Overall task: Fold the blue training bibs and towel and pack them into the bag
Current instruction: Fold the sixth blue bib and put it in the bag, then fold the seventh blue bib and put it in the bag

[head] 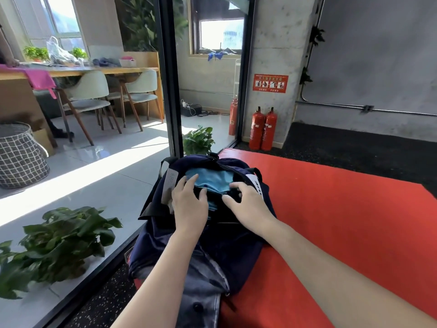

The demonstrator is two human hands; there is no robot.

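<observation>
Basically packing stage — folded blue fabric [208, 179], bibs or towel, can't tell which, sits inside the open mouth of the navy bag [212, 237] on the red mat [331, 209]. Left hand [189, 204] lies on the fabric, fingers straight and loosely spread, pressing down. Right hand [248, 202] rests at the bag's right opening edge, fingers slightly curled — grip on the rim not clear. To do this well: press flat and even, keep the folds stacked, hold the opening wide so nothing bunches.
</observation>
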